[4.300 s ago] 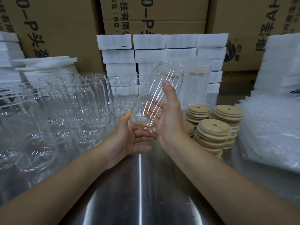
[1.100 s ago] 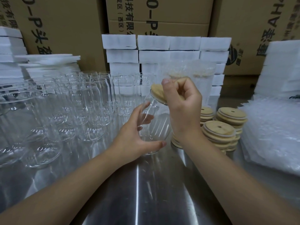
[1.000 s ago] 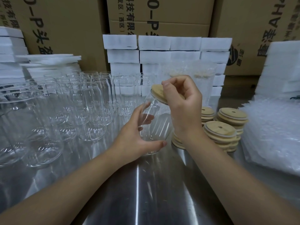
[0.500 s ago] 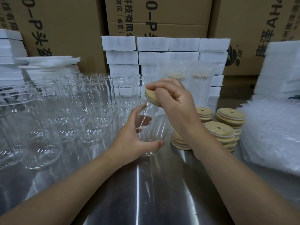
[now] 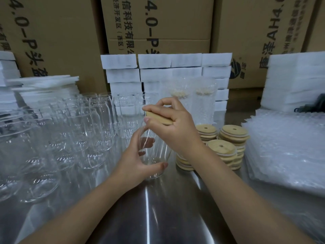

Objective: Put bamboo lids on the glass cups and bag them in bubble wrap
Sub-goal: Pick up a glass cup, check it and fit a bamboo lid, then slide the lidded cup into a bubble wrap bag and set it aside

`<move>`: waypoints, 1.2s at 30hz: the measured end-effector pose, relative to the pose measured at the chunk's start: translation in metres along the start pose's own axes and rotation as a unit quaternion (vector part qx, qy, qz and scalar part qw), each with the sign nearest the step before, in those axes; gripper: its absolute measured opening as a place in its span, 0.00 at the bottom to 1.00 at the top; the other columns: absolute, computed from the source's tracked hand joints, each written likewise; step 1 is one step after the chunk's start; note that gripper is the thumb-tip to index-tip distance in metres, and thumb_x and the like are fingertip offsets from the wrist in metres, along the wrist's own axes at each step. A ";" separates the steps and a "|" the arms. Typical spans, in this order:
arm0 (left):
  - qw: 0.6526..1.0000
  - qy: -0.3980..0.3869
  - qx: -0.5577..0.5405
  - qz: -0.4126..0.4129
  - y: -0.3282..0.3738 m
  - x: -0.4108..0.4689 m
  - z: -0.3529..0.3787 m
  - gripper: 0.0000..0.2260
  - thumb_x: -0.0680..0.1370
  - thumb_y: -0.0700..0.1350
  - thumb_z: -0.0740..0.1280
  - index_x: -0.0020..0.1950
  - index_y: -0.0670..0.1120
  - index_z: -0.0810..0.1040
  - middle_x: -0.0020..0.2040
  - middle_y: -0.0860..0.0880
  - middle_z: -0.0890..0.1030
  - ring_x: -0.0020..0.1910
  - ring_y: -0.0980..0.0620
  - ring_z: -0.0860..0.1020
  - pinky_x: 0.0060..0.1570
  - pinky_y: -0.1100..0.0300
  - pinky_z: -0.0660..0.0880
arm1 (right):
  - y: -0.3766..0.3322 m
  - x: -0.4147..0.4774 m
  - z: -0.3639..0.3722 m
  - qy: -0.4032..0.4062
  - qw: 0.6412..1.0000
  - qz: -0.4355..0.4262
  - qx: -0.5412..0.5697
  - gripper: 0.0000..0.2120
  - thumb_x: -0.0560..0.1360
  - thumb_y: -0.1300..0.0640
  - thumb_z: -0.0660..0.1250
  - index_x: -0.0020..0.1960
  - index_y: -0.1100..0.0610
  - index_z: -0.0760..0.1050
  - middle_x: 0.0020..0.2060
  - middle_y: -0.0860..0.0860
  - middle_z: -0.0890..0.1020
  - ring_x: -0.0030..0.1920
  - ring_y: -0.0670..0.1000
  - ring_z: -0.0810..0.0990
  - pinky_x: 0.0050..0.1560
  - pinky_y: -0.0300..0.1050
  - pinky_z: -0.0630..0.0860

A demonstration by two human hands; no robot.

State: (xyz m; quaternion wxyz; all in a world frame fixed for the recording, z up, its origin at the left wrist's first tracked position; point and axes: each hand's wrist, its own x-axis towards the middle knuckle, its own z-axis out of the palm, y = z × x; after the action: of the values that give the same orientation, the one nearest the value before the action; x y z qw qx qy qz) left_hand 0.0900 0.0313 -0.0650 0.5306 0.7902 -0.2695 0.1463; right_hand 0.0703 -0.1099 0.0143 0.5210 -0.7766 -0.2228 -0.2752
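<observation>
A clear glass cup (image 5: pixel 158 155) stands upright on the steel table in the middle of the view. My left hand (image 5: pixel 135 161) grips its lower body, thumb at the front. My right hand (image 5: pixel 173 124) lies over the cup's mouth, fingers curled round a bamboo lid (image 5: pixel 159 118) held at the rim. Stacks of bamboo lids (image 5: pixel 223 150) with small holes stand just right of the cup. A pile of bubble wrap bags (image 5: pixel 288 148) lies at the far right. Two bagged, lidded cups (image 5: pixel 204 103) stand behind my right hand.
Several empty glass cups (image 5: pixel 73 138) crowd the left half of the table. White foam blocks (image 5: pixel 167 73) are stacked at the back, more at left and right. Cardboard boxes (image 5: pixel 158 23) form the rear wall. The steel table (image 5: pixel 158 217) extends toward me.
My right hand has brought the lid down flatter over the cup's mouth. The left hand keeps its hold on the cup. The camera has tilted up slightly.
</observation>
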 end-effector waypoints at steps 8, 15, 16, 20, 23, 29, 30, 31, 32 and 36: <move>0.998 0.046 -0.029 -0.036 -0.005 -0.003 0.000 0.40 0.55 0.61 0.79 0.58 0.82 0.60 0.57 0.58 0.78 0.57 0.66 0.76 0.58 0.62 0.72 | -0.008 -0.025 -0.063 0.038 0.993 -0.009 -0.111 0.16 0.79 0.42 0.54 0.64 0.37 0.71 0.61 0.37 0.73 0.64 0.38 0.69 0.63 0.37 0.65; 0.999 0.041 -0.014 -0.032 -0.007 0.001 -0.001 0.40 0.55 0.63 0.78 0.59 0.81 0.61 0.57 0.56 0.78 0.57 0.67 0.76 0.54 0.65 0.72 | 0.023 -0.043 -0.182 0.018 0.742 0.395 -0.542 0.28 0.79 0.40 0.57 0.72 0.56 0.66 0.70 0.59 0.68 0.68 0.62 0.66 0.65 0.54 0.64; 0.999 0.041 -0.011 -0.031 -0.007 0.000 -0.001 0.40 0.55 0.63 0.78 0.59 0.81 0.60 0.57 0.57 0.78 0.57 0.67 0.76 0.55 0.64 0.72 | 0.026 -0.045 -0.187 -0.005 0.715 0.432 -0.549 0.31 0.79 0.38 0.56 0.73 0.57 0.65 0.71 0.59 0.66 0.69 0.62 0.65 0.66 0.54 0.63; 0.999 0.036 -0.008 -0.031 -0.004 -0.001 0.000 0.40 0.55 0.62 0.78 0.59 0.81 0.60 0.57 0.57 0.77 0.57 0.67 0.76 0.56 0.64 0.72 | 0.038 -0.044 -0.192 0.050 0.730 0.382 -0.565 0.16 0.80 0.48 0.59 0.62 0.54 0.76 0.61 0.56 0.76 0.60 0.59 0.73 0.57 0.50 0.67; 0.999 0.036 -0.010 -0.029 -0.003 -0.002 -0.001 0.40 0.55 0.62 0.78 0.59 0.81 0.59 0.57 0.58 0.77 0.58 0.67 0.75 0.55 0.64 0.72 | 0.038 -0.040 -0.187 0.135 0.753 0.287 -0.577 0.10 0.79 0.57 0.61 0.50 0.58 0.80 0.48 0.57 0.79 0.51 0.61 0.76 0.51 0.51 0.68; 0.999 0.032 -0.015 -0.039 -0.005 -0.001 -0.002 0.41 0.54 0.63 0.79 0.59 0.82 0.59 0.57 0.60 0.78 0.59 0.64 0.76 0.57 0.63 0.72 | 0.032 -0.019 -0.180 0.126 0.756 0.251 -0.591 0.12 0.80 0.53 0.62 0.55 0.58 0.79 0.49 0.58 0.80 0.51 0.61 0.76 0.49 0.51 0.68; 0.999 0.030 -0.014 -0.041 -0.006 -0.001 -0.002 0.41 0.55 0.64 0.79 0.59 0.82 0.59 0.56 0.62 0.78 0.59 0.64 0.76 0.57 0.63 0.72 | 0.035 -0.014 -0.182 0.063 0.738 0.323 -0.589 0.15 0.79 0.50 0.62 0.61 0.57 0.77 0.56 0.57 0.79 0.57 0.60 0.75 0.56 0.52 0.69; 0.999 0.028 -0.011 -0.040 -0.006 -0.002 -0.002 0.41 0.55 0.64 0.79 0.59 0.82 0.58 0.55 0.64 0.78 0.58 0.65 0.76 0.56 0.64 0.72 | 0.037 -0.012 -0.183 0.008 0.721 0.387 -0.575 0.19 0.79 0.50 0.62 0.67 0.57 0.72 0.63 0.57 0.76 0.62 0.60 0.73 0.63 0.53 0.67; 0.999 0.026 -0.008 -0.038 -0.005 -0.002 -0.002 0.41 0.55 0.64 0.79 0.58 0.82 0.58 0.54 0.66 0.78 0.58 0.67 0.75 0.56 0.65 0.72 | 0.041 -0.012 -0.183 -0.030 0.709 0.424 -0.563 0.20 0.79 0.52 0.62 0.68 0.59 0.70 0.65 0.58 0.74 0.64 0.60 0.72 0.67 0.54 0.67; 0.999 0.024 -0.012 -0.039 0.000 -0.001 -0.002 0.40 0.54 0.62 0.77 0.56 0.84 0.58 0.56 0.62 0.77 0.57 0.69 0.75 0.60 0.61 0.73 | 0.053 -0.013 -0.188 0.018 0.740 0.409 -0.534 0.11 0.77 0.61 0.62 0.57 0.62 0.77 0.55 0.59 0.77 0.54 0.61 0.76 0.58 0.52 0.74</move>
State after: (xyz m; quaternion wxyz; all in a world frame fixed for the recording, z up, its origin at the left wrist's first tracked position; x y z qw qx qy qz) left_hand 0.0889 0.0333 -0.0651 0.5521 0.7897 -0.2272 0.1414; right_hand 0.0575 -0.3050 0.0265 0.0871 -0.9390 0.3090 -0.1236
